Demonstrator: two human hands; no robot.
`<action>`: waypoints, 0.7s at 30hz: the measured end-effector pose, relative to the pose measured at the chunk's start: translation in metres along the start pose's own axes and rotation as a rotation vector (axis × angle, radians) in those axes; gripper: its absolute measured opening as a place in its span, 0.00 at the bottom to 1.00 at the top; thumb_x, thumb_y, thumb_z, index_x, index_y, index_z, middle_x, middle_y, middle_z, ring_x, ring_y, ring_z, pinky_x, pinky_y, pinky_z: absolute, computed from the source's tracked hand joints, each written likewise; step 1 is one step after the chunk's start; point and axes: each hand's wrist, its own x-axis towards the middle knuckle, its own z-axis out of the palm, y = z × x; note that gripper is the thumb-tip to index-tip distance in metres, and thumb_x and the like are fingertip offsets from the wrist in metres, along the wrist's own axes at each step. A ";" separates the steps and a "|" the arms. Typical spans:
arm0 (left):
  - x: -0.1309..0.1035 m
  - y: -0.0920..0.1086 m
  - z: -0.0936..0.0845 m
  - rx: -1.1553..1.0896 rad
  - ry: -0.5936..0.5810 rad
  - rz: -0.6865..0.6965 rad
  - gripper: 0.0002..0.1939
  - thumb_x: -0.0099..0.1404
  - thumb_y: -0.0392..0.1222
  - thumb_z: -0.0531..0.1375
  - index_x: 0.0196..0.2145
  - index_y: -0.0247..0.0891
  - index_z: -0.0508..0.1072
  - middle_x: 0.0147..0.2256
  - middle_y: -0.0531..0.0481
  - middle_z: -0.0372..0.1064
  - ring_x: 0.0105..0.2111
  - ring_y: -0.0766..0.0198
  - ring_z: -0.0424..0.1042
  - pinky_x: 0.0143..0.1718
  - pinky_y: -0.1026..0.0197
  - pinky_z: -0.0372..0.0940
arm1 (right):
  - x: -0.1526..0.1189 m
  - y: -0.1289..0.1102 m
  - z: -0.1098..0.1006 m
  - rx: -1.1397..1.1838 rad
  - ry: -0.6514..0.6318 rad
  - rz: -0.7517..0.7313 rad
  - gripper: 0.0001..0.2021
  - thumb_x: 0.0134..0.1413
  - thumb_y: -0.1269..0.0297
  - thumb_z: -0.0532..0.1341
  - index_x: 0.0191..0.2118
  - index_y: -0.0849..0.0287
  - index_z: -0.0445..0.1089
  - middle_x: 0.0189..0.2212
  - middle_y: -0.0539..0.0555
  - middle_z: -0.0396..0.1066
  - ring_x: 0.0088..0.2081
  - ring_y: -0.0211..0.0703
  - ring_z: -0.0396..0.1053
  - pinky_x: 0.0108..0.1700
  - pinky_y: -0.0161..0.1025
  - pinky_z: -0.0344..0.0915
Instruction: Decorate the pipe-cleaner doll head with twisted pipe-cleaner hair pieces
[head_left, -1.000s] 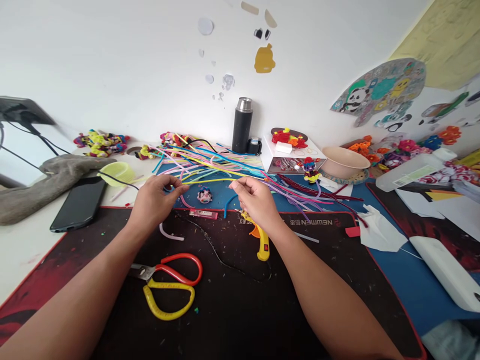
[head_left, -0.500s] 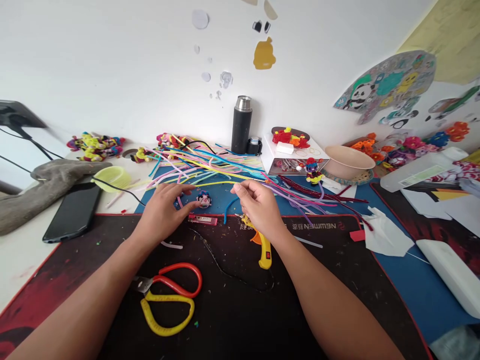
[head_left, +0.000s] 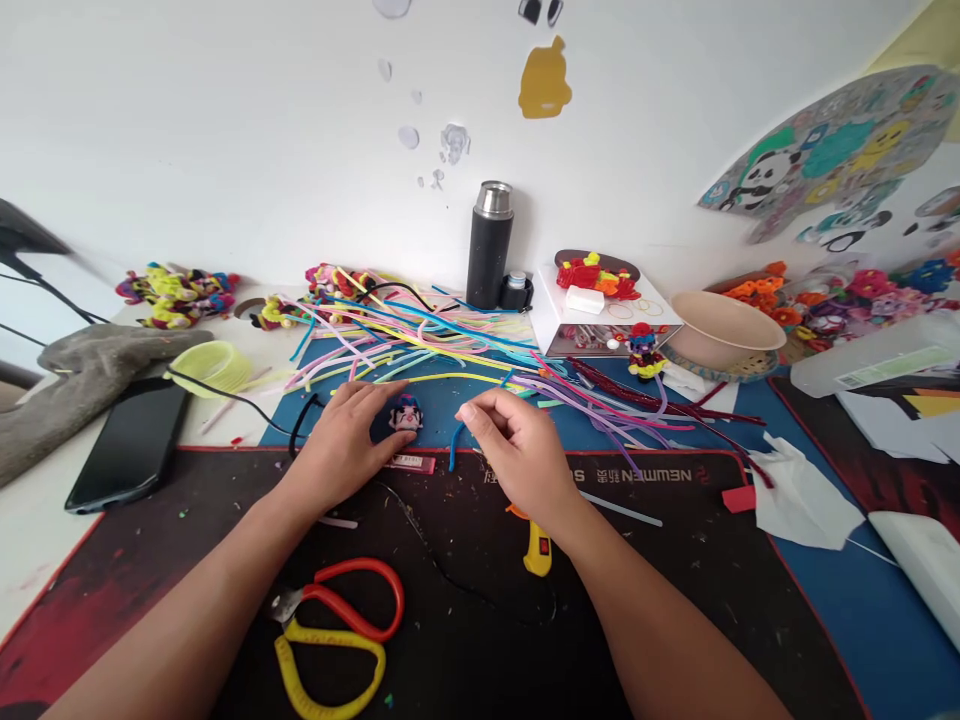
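Note:
My left hand (head_left: 349, 435) is low over the mat's back edge, its fingers apart. Its thumb lies at the lower edge of a small fuzzy doll head (head_left: 406, 416) with a pale pink face and blue top; contact is unclear. My right hand (head_left: 521, 440) is closed in a pinch, and what its fingertips hold, if anything, is too small to make out. Just below those fingertips runs a short blue pipe cleaner (head_left: 454, 448), partly hidden by the hand. A yellow glue gun (head_left: 538, 550) lies under my right wrist. Scissors (head_left: 360, 600) with red and yellow handles rest nearer me.
Many coloured pipe cleaners (head_left: 420, 335) are heaped behind my hands. A black thermos (head_left: 491, 250) and a white box (head_left: 555, 325) stand by the wall. A phone (head_left: 127, 440) lies left; a beige bowl (head_left: 727, 325) and a crumpled tissue (head_left: 802, 495) are right.
My left thumb has shifted to the doll head's lower edge. My right hand stays pinched beside the blue pipe cleaner. The camera view has tilted down a little.

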 end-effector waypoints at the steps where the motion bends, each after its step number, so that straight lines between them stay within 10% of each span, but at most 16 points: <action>1: 0.000 0.000 0.000 -0.004 0.002 -0.008 0.28 0.72 0.52 0.65 0.65 0.39 0.72 0.56 0.38 0.78 0.57 0.41 0.71 0.62 0.40 0.66 | 0.000 0.000 0.000 -0.007 -0.008 -0.001 0.15 0.70 0.51 0.62 0.37 0.57 0.75 0.23 0.46 0.62 0.25 0.38 0.58 0.28 0.37 0.54; 21: 0.000 0.005 -0.004 -0.155 -0.010 -0.101 0.18 0.73 0.51 0.63 0.56 0.43 0.78 0.52 0.41 0.80 0.56 0.43 0.72 0.62 0.38 0.65 | -0.002 0.002 0.004 -0.121 -0.065 0.017 0.15 0.71 0.51 0.61 0.38 0.56 0.75 0.26 0.49 0.72 0.28 0.40 0.67 0.31 0.38 0.58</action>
